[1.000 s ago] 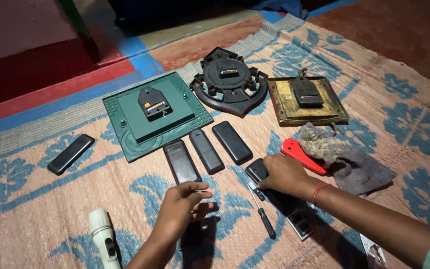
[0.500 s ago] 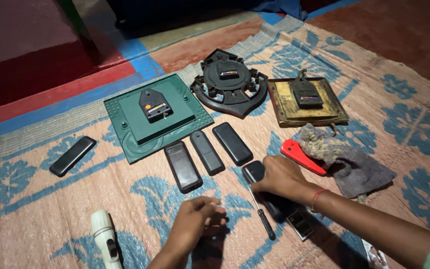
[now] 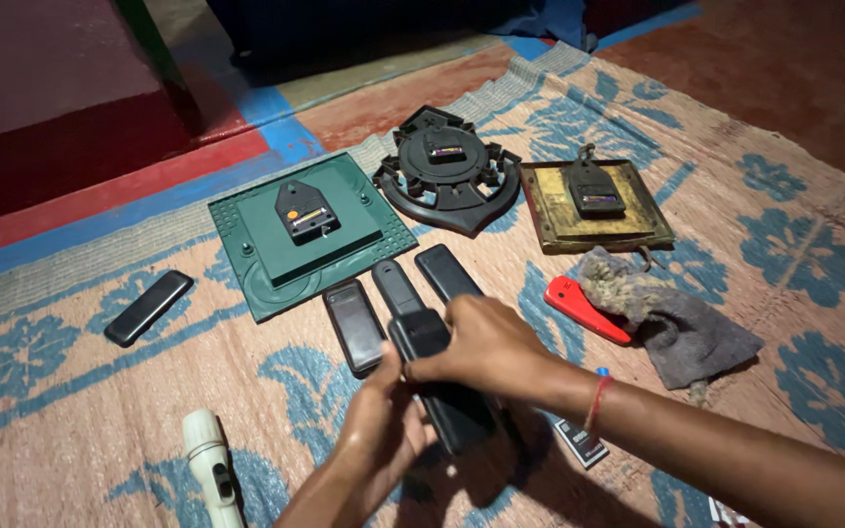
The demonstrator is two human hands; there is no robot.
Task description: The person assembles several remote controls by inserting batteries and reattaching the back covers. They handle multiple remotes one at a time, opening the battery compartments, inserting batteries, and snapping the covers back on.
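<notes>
— How is the long black plastic remote control held?
— It is gripped by both hands above the woven mat's near edge: right hand curled over its top, left hand clasped underneath.

The lower end of the black remote is covered by the left hand and right hand. The red tool lies partly under the grey cloth. The white torch is cut off at the bottom edge. A small dark item beneath the right wrist cannot be identified.
</notes>
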